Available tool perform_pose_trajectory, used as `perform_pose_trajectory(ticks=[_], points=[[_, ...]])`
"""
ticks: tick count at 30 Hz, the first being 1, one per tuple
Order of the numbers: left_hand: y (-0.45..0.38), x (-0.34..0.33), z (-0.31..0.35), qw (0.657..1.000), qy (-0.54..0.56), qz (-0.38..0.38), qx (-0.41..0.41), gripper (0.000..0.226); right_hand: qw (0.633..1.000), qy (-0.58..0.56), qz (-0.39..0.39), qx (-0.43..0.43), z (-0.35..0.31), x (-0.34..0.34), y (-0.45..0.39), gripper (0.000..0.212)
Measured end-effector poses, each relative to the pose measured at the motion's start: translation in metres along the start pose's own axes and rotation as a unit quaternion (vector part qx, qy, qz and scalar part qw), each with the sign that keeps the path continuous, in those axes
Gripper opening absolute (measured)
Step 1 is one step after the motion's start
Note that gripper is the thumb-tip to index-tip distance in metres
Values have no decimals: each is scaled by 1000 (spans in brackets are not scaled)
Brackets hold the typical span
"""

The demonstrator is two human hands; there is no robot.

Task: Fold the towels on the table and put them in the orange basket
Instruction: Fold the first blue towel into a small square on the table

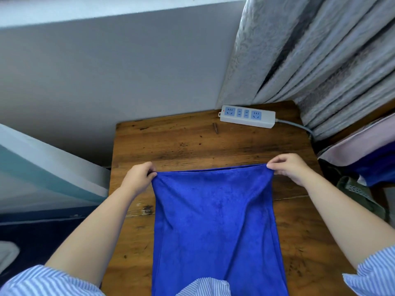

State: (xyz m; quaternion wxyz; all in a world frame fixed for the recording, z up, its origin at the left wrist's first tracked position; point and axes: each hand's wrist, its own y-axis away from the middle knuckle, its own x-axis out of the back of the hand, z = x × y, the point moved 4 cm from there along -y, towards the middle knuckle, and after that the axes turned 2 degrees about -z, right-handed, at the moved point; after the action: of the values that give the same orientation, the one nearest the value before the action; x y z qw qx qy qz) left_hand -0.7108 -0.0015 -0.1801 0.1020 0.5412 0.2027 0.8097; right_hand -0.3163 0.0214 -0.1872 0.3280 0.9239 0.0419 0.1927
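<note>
Head view shows a blue towel lying lengthwise on the wooden tabletop. Left hand pinches the towel's far left corner in a tight grip; right hand pinches its far right corner. Beyond the towel, a white power strip sits at the tabletop's far edge.

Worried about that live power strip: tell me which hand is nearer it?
Right. The right hand pinches the blue towel's far right corner, below the power strip; the left hand holds the far left corner, farther off.
</note>
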Motion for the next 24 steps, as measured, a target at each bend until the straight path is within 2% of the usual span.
perform_pose_trajectory(ticks=[3, 6, 7, 9, 12, 17, 20, 24], points=[[22, 11, 5, 995, -80, -23, -48, 24, 999, 10, 4, 34, -7, 5, 22, 21], [52, 22, 10, 988, -137, -23, -67, 27, 989, 114, -2, 91, -19, 5, 52, 15], [57, 25, 13, 986, -151, -21, -65, 27, 977, 185, -11, 107, -23, 1, 57, 10], [65, 29, 18, 985, -164, -9, -56, 26, 931, 342, -6, 128, -32, -4, 64, 23], [96, 38, 21, 985, -161, 24, -56, 26, 887, 435, 6, 154, -44, -14, 96, 29], [139, 48, 12, 990, -111, 81, -44, 28, 867, 448, 85, 203, -62, -18, 137, 30], [163, 65, 13, 990, -20, 136, -20, 23, 866, 408, 148, 248, -78, -23, 166, 29], [186, 103, 22, 974, 113, 198, -12, 17, 857, 329, 254, 306, -114, -23, 207, 28]])
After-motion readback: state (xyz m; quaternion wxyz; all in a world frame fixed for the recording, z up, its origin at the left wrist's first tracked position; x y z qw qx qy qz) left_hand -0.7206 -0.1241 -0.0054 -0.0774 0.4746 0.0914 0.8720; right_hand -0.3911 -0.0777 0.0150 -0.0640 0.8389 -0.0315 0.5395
